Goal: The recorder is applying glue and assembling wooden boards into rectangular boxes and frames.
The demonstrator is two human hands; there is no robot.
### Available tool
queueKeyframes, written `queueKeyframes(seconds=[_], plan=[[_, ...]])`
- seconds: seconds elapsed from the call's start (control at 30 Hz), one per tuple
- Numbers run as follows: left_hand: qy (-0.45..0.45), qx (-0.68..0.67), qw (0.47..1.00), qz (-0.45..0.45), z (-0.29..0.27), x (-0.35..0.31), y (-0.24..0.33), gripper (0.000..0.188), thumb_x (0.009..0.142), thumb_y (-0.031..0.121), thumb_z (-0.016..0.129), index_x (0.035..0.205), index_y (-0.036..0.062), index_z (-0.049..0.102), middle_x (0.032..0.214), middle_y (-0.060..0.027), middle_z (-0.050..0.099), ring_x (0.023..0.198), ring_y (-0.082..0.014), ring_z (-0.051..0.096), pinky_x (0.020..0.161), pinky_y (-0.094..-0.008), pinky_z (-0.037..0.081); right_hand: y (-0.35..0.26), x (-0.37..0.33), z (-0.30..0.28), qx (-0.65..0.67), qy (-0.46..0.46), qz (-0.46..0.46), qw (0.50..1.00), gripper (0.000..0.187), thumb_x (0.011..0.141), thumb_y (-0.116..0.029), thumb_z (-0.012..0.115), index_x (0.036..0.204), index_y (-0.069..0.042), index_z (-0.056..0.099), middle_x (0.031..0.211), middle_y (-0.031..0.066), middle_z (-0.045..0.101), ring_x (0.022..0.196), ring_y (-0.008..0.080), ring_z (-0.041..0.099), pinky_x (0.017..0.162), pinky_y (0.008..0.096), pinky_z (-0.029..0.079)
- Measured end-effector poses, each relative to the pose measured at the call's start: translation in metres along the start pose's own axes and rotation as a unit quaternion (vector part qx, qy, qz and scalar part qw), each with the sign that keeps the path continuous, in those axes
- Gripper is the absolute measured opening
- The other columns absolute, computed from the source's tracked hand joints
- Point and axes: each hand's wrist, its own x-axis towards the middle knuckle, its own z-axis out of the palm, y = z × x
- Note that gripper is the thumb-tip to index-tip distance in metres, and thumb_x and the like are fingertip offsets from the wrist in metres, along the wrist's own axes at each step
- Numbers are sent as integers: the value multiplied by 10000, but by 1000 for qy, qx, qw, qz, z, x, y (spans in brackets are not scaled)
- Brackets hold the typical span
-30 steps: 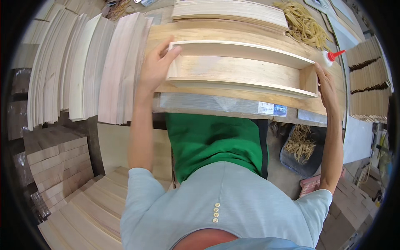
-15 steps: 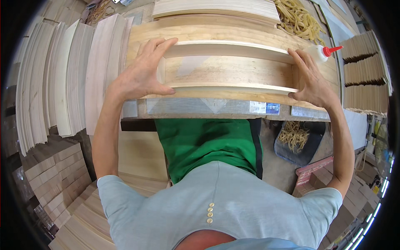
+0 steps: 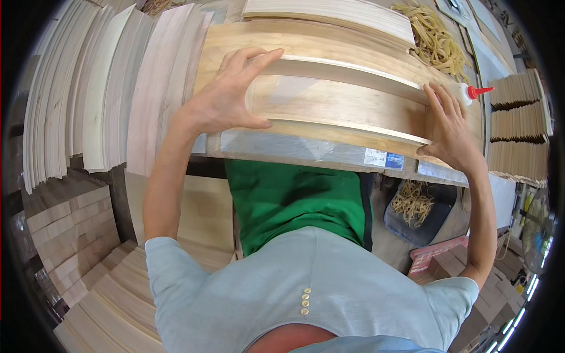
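A shallow rectangular wooden frame (image 3: 353,73), made of thin pale boards on edge, stands on the plywood-topped bench in front of me. My left hand (image 3: 223,100) spans its left end, fingers at the far corner and thumb at the near one. At the right end, my right hand (image 3: 450,126) grips in the same way, its thumb on the near corner. The palms partly hide the short end boards. Just beyond my right hand, a white squeeze bottle (image 3: 460,92) with a red nozzle lies on the bench.
Thin boards (image 3: 329,16) are stacked along the bench's far side, beside a heap of yellowish rubber bands (image 3: 435,41). Tall board stacks (image 3: 159,88) stand at left, and bundled slats (image 3: 517,126) at right. Below the bench sits a dark dustpan-like container (image 3: 421,220) with more bands.
The view has turned slightly, so the bench and frame now slant down to the right. Both hands keep their places at the frame's ends.
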Motion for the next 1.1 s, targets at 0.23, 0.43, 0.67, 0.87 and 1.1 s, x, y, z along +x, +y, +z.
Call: queueKeyframes(seconds=[0.23, 0.43, 0.67, 0.87, 1.1], plan=[[284, -40, 953, -100, 20, -26, 12, 860, 672, 185, 805, 1377, 16, 343, 1281, -164, 453, 1229, -298, 413, 1037, -401, 354, -28, 40, 3, 62, 30, -59, 996, 1086, 549, -189, 815, 1462, -137, 229, 1378, 162, 354, 1287, 338, 337, 1094, 446, 289], [321, -725, 582, -179, 144, -66, 60, 439, 836, -53, 488, 1265, 23, 432, 1290, -164, 489, 1249, -276, 432, 1030, -382, 329, -4, 60, -11, 162, -43, -71, 983, 1101, 537, -195, 810, 1470, -157, 227, 1387, 165, 349, 1295, 347, 339, 1091, 427, 305], [160, -906, 386, 67, 192, 28, 35, 468, 763, -52, 534, 1211, 82, 520, 1247, -28, 542, 1238, -173, 416, 1089, -373, 243, -12, 56, -11, 128, -46, -58, 989, 1108, 502, -204, 806, 1459, -133, 252, 1378, 162, 350, 1287, 358, 332, 1089, 442, 304], [174, -932, 306, -86, 174, 33, 48, 420, 724, -57, 563, 1107, 111, 591, 1103, 13, 600, 1145, -142, 464, 1069, -339, 261, -10, 55, -5, 111, -38, -45, 992, 1079, 494, -192, 768, 1452, -135, 275, 1370, 155, 355, 1277, 352, 335, 1089, 444, 302], [228, -892, 389, 41, 163, 12, 21, 519, 707, 17, 617, 1214, 93, 530, 1241, -11, 540, 1253, -190, 383, 1110, -391, 205, -11, 55, -4, 127, -34, -50, 990, 1079, 487, -199, 763, 1451, -139, 283, 1373, 142, 357, 1282, 346, 331, 1101, 450, 276]])
